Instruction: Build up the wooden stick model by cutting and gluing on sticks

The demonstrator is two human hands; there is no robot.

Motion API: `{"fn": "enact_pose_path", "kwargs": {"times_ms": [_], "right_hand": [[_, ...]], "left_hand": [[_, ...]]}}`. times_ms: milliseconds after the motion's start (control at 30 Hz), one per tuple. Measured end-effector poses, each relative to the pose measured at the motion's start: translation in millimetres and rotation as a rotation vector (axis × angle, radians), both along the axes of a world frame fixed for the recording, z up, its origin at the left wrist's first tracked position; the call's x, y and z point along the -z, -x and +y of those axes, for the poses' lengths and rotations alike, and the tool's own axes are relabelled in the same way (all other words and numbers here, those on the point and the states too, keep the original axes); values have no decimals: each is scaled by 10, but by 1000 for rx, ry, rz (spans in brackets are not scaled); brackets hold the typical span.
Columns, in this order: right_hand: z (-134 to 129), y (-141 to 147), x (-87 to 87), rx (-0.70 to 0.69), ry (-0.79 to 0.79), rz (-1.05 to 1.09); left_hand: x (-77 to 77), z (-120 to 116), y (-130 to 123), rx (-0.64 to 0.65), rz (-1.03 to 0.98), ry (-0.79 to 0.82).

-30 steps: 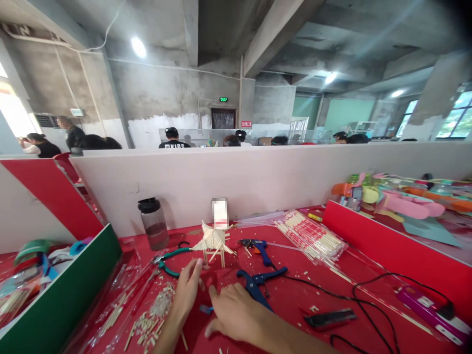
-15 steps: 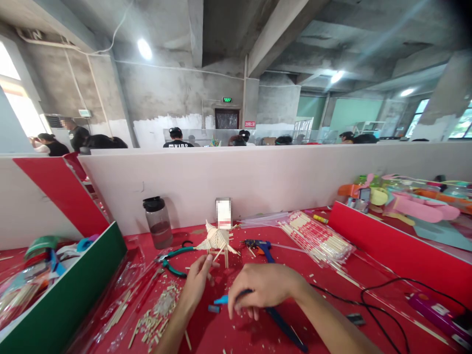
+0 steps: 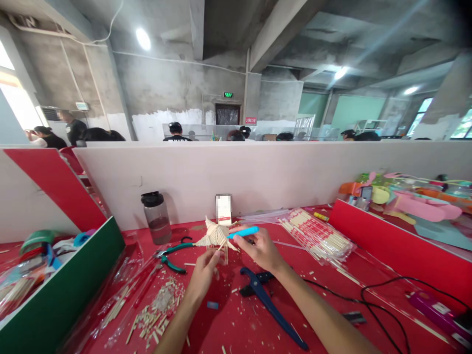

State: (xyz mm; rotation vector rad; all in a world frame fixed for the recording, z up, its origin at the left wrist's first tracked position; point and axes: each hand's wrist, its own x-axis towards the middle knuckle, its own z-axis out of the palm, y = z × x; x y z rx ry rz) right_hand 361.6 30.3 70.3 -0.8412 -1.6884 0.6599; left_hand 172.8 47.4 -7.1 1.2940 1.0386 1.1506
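Note:
A bright blue marker pen (image 3: 245, 232) is gripped in my right hand (image 3: 262, 250), its tip pointing left. Between the fingers of my left hand (image 3: 202, 273) is a thin wooden stick (image 3: 221, 244), and the pen tip is close to its upper end. Just behind both hands stands a pale star-shaped model (image 3: 214, 235) made of sticks. My right hand hides most of the glue gun. Below it lies a dark blue cutter (image 3: 273, 312). A small blue piece (image 3: 213, 305), perhaps the pen's cap, rests on the red tabletop (image 3: 236, 334).
Green-handled pliers (image 3: 172, 265) and a water bottle (image 3: 157, 221) stand to the left, above scattered stick offcuts (image 3: 158, 314). A phone (image 3: 223, 209) leans at the back. Bundled sticks (image 3: 320, 236) and a black cable (image 3: 332, 294) are on the right. Low green and red dividers flank the table.
My right hand has picked up the blue marker pen from the table and brought it up and forward to the stick. My left hand has shifted slightly right, uncovering nothing new.

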Motion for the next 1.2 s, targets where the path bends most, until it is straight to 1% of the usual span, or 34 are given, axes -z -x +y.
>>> {"fn": "enact_pose_path", "kwargs": {"times_ms": [67, 167, 333, 533, 800, 1200], "right_hand": [[-17, 30, 38, 66, -89, -122], [-35, 60, 107, 113, -165, -258], [-18, 74, 187, 153, -238, -340], [-21, 96, 177, 122, -263, -377], [14, 99, 261, 141, -256, -364], [18, 105, 247, 130, -257, -375]], "left_hand": [[5, -1, -8, 4, -6, -6], [19, 2, -15, 4, -24, -16], [45, 3, -21, 11, -51, -16], [38, 3, -26, 29, -33, -35], [77, 32, -5, 54, 3, -56], [19, 16, -12, 43, 34, -57]]}}
